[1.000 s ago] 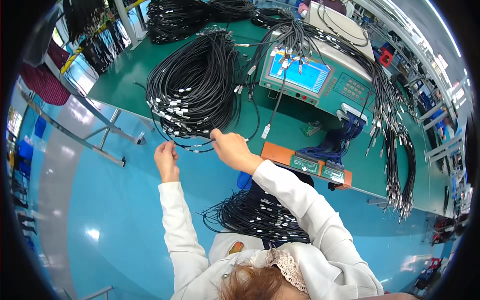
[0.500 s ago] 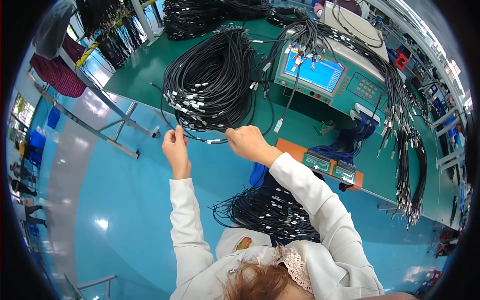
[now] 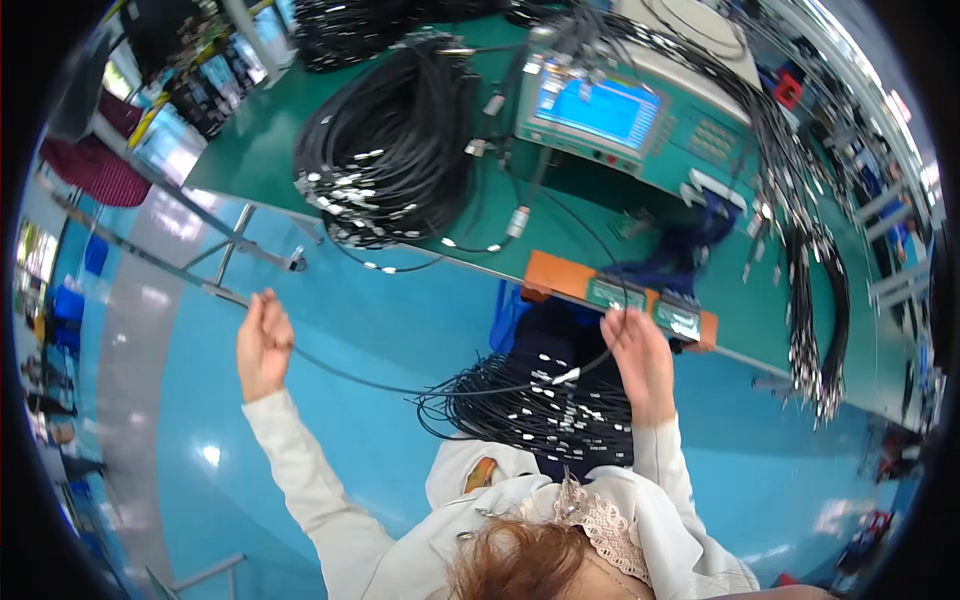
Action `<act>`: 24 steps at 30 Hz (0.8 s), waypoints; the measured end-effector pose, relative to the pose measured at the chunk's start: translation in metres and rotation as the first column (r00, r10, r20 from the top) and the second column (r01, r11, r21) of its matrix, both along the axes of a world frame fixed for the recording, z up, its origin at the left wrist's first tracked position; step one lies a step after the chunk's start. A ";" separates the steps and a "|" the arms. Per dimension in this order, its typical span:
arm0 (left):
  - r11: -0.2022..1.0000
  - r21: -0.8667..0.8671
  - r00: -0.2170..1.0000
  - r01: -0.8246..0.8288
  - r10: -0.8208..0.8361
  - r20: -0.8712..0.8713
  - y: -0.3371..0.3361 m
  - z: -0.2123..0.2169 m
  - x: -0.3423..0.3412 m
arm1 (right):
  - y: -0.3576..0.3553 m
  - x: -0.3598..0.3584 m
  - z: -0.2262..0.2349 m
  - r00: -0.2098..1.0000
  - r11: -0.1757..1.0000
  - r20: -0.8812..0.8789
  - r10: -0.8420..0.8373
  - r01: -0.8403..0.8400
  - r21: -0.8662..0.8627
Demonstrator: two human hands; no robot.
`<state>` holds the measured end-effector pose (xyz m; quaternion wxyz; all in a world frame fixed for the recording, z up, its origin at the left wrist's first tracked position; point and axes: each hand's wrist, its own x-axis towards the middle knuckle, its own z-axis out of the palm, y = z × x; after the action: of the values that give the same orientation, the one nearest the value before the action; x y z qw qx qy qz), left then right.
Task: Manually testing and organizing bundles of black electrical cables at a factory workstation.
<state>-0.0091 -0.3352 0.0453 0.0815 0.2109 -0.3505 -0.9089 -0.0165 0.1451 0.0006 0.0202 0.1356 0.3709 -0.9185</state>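
Note:
My left hand (image 3: 265,345) is out over the floor at the left, fingers closed on a thin black cable (image 3: 400,387). From there the cable sags across in front of me to my right hand (image 3: 640,362), whose fingers pinch it beside the orange block (image 3: 553,272) at the table edge. A white label (image 3: 566,376) sits on the cable near my right hand. Beyond that hand, a black length curves up toward the tester (image 3: 695,145) with the lit blue screen. Below the cable, a bundle of black cables with white tags (image 3: 530,430) lies across my lap.
A big coil of black cables (image 3: 400,120) rests on the green table (image 3: 235,160). Green circuit boards (image 3: 678,320) sit on the orange block. Tagged cables (image 3: 820,300) hang over the table's right side. A metal stand (image 3: 225,293) is at the left.
My hands have moved apart, the left outward and down, the right to the right and down. The cable, earlier near the coil's lower edge, now stretches across in front of me.

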 end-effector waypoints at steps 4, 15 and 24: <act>0.981 -0.132 0.978 0.144 -0.121 0.172 0.003 -0.013 0.058 | 0.031 -0.075 -0.014 0.999 0.937 -0.022 0.047 -0.052 -0.346; 0.792 -0.414 0.660 -0.449 0.606 0.443 -0.140 -0.085 0.237 | 0.041 -0.053 0.049 0.971 0.926 -0.218 0.103 -0.013 0.378; 0.915 -0.388 0.981 -0.110 0.037 -0.192 0.089 0.092 0.101 | 0.058 0.046 0.128 0.934 0.820 -0.344 0.099 0.119 0.560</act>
<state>0.0916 -0.2462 0.1370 0.1884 0.1196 -0.5104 -0.8305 0.0296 0.2026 0.1286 -0.0939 -0.0320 0.6257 -0.7737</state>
